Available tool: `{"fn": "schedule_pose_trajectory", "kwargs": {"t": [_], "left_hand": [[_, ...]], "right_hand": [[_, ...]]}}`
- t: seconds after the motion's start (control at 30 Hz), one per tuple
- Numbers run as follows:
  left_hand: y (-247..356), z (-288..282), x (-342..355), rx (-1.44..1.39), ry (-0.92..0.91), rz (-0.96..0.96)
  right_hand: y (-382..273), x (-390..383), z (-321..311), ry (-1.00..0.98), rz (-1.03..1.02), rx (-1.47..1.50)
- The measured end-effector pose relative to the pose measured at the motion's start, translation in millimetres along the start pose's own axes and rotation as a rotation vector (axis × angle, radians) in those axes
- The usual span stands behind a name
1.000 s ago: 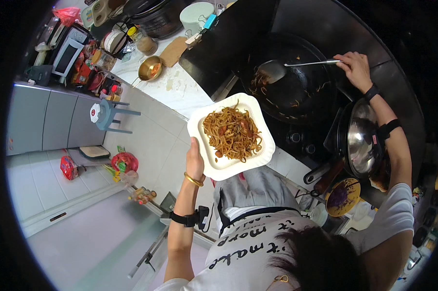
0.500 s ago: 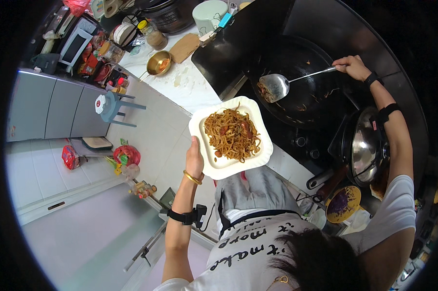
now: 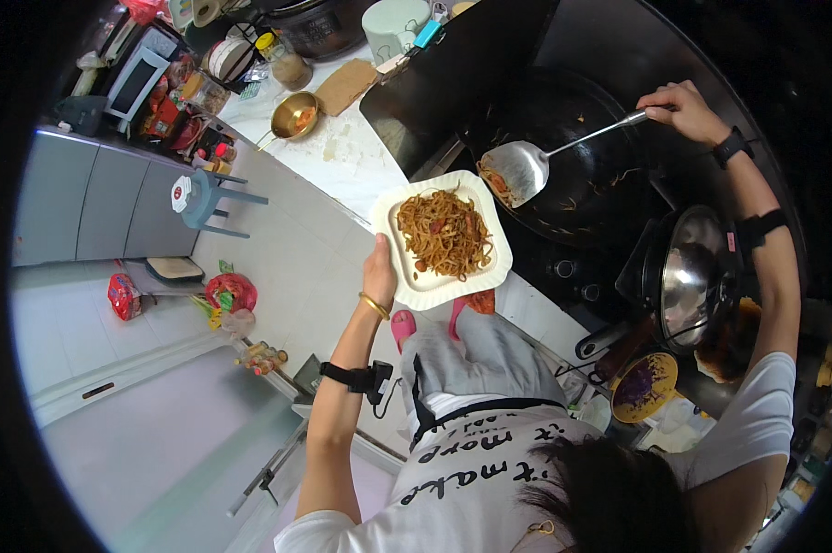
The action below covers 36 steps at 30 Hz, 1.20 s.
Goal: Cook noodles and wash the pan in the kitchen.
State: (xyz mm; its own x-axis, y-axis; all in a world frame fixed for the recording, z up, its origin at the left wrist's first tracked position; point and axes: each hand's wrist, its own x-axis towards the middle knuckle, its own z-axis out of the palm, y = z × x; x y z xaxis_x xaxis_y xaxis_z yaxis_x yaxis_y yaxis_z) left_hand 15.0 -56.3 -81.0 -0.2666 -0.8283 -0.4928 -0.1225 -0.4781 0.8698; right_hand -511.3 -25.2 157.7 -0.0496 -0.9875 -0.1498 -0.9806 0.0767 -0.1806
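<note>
surface (image 3: 338, 161), white and a little stained, lies at the upper left. to its right is one black wok (image 3: 600, 147), with some loose noodles on its inner wall. the square white plate (image 3: 394, 269) is held level, or nearly, close beside the left rim of the wok; whether it touches the stove edge, i cannot tell. on it stands a heap of brown noodles (image 3: 445, 235). the metal spatula (image 3: 522, 169) reaches to this same rim, with a small portion (image 3: 497, 184) at its blade. the left hand (image 3: 379, 272) has its grip clamped on the plate's left edge, the thumb outside along the rim; the fingers below are hidden. the right hand (image 3: 688, 109) has its grip closed around the end of the spatula handle.

in my judgement, the plate could tip, because it is supported only from one side. the small portion could also fall between wok and plate, if the blade turns too early.

by count: one surface, one wok, one plate, one spatula, two hands, one noodle heap, one small portion; the single noodle strands are too mixed for counting.
</note>
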Motion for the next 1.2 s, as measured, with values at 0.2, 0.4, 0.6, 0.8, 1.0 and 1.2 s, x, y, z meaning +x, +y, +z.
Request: {"fn": "schedule_pose_trajectory", "kwargs": {"t": [0.2,0.4,0.6,0.8,1.0,1.2], "left_hand": [[-13,7,0,-0.077,0.03,0.031],[-21,3,-11,-0.159,0.065,0.025],[-28,4,-5,-0.242,0.025,0.003],[-35,0,1,-0.268,-0.014,-0.006],[-41,-2,4,-0.328,-0.01,-0.048],[-45,-52,6,-0.384,-0.009,-0.024]], "right_hand": [[-107,-58,-31,0.186,-0.164,-0.252],[-208,-122,-7,0.657,-0.404,-0.692],[-211,-148,2,0.725,-0.312,-0.731],[-182,-160,6,0.612,-0.133,-0.468],[-76,-195,60,0.321,0.51,0.664],[-59,-194,81,0.159,0.688,0.727]]}}
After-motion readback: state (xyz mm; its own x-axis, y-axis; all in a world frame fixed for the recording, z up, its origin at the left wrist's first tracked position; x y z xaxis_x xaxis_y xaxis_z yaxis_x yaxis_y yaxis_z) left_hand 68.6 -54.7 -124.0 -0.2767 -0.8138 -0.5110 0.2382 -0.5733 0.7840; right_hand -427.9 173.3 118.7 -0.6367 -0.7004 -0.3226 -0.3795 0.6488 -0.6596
